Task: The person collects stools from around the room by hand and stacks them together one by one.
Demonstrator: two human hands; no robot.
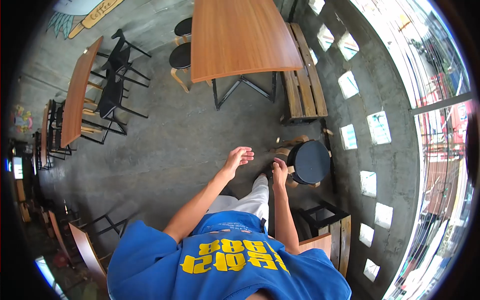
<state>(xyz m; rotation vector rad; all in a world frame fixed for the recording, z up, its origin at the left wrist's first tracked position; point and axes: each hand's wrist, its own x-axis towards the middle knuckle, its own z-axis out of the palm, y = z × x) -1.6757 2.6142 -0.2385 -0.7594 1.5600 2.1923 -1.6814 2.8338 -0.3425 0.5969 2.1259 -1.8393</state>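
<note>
My left hand [239, 161] is held out over the grey floor, fingers loosely bent and apart from the thumb, with nothing in it. My right hand [279, 172] has its fingers curled in beside the round black-topped stool [311, 161], which has pale wooden legs. One pale leg shows right at the edge of these fingers. Whether they grip it or only pass in front of it, I cannot tell. Several wooden legs stick out around the black seat, so more than one stool may be stacked there.
A long wooden table [245, 37] stands ahead, with round stools [180, 55] on its left and a slatted bench [303, 85] on its right. Black chairs [111, 92] line another table [80, 95]. A concrete wall [350, 115] with square openings runs along the right.
</note>
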